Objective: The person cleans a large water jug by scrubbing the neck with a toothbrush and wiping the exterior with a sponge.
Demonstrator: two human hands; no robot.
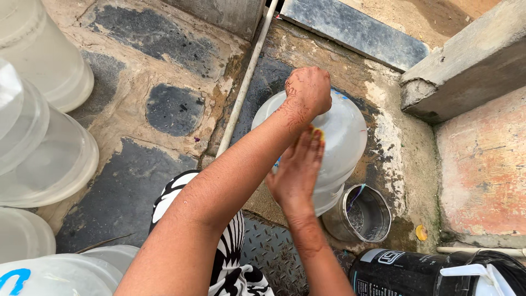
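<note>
Head view: two hands on a clear water jug

Left hand [308, 90] sits closed over the top of the translucent jug [342, 137], fingers curled around it. Right hand [298, 167] lies flat against the jug's side, fingers nearly straight, pressing a yellow sponge [317, 132]. Jug stands on the wet stone floor [170, 109], just beside a steel cup [361, 215]. Black can [394, 271] with a white rectangular label at lower right. More clear jugs [46, 159] at left.
</note>
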